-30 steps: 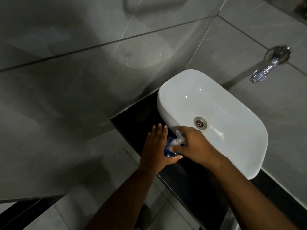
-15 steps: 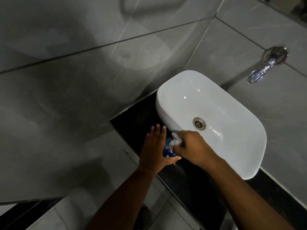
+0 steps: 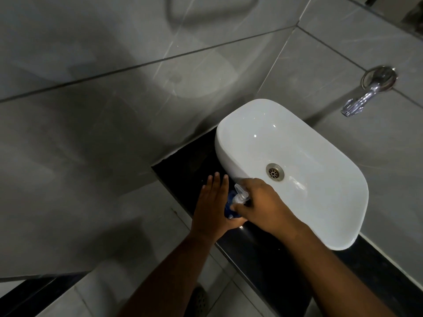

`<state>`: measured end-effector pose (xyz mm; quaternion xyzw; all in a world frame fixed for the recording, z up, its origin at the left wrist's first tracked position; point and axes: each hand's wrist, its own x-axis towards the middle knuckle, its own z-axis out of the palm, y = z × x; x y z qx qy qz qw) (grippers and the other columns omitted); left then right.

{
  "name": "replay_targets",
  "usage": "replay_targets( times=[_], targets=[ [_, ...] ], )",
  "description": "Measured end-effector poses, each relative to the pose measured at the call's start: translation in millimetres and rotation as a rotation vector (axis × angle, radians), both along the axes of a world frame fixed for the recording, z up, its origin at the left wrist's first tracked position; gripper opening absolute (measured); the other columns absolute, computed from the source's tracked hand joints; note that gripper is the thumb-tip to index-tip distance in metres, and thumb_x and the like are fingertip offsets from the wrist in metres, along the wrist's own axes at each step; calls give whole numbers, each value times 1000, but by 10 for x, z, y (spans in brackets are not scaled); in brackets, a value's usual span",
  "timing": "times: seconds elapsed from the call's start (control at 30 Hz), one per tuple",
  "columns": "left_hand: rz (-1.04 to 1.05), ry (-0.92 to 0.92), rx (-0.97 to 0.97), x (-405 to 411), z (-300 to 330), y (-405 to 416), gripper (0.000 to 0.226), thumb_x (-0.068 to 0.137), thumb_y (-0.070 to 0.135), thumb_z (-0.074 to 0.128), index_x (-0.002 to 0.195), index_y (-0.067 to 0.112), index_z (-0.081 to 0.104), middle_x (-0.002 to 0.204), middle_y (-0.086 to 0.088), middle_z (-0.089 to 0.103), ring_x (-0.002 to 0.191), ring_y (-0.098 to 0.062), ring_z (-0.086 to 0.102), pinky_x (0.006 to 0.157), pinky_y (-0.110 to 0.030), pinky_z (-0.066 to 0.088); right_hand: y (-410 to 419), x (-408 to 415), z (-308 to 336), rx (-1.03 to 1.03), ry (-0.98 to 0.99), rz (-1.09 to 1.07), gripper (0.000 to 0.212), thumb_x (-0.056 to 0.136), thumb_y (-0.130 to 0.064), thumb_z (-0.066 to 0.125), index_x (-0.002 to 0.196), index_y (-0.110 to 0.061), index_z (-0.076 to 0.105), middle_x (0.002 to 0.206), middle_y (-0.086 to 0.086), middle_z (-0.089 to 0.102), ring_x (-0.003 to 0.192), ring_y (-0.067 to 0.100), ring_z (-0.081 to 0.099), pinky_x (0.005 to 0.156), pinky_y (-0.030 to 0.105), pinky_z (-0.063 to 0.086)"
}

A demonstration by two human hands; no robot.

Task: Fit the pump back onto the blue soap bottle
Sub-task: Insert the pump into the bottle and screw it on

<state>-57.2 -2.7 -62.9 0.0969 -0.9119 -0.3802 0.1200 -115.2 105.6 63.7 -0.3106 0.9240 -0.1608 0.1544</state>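
Note:
The blue soap bottle (image 3: 229, 208) stands on the black counter (image 3: 258, 255) just left of the basin, mostly hidden between my hands. My left hand (image 3: 211, 207) presses against its left side, fingers straight and pointing away from me, thumb under the bottle's near side. The clear pump (image 3: 240, 195) sits on top of the bottle, its nozzle pointing toward the basin. My right hand (image 3: 261, 205) is closed around the pump's collar from the right.
A white oval basin (image 3: 309, 156) with a metal drain (image 3: 274, 172) sits on the counter to the right. A chrome tap (image 3: 364, 97) juts from the grey tiled wall above it. Counter edge drops to a tiled floor at the left.
Both hands stay on the bottle and pump. The right hand has shifted slightly on the pump's collar; the view has drifted a little.

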Motion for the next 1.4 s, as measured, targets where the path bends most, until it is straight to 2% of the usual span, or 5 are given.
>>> replay_targets(
  times=[0.37,0.5,0.7,1.13,1.4],
  targets=[
    [-21,11,9,18,-11,-9,118,60,62,68,149,16,6,158,-16,11,146,-30,4,116,-50,14,14,17,-3,-25,-53,19,21,76,-23,73,73,-26,52,75,-7,56,67,11,55,56,22,37],
    [-4,28,36,17,16,32,114,60,71,55,148,15,10,156,-20,18,145,-33,11,114,-47,14,4,38,8,24,74,-57,40,83,-40,68,57,-33,38,59,-9,47,54,9,48,50,22,28],
    [-23,43,33,6,-28,-11,119,59,54,77,147,19,6,157,-20,15,145,-34,9,115,-52,15,63,43,-29,-119,-70,-42,11,77,-14,73,79,-13,63,73,1,64,70,15,58,60,31,49],
    [-23,51,62,-7,-46,16,112,61,62,63,148,13,12,157,-17,17,145,-31,8,114,-47,12,83,-6,-124,-135,-97,-82,14,77,-17,75,81,-9,64,80,7,64,72,21,61,64,38,51],
    [-18,166,52,-56,-139,-1,104,56,45,78,140,8,31,147,-18,40,142,-34,18,111,-57,25,30,128,-250,-218,34,-153,22,83,-22,69,70,-28,52,61,-14,52,57,4,54,50,13,38]
  ],
)
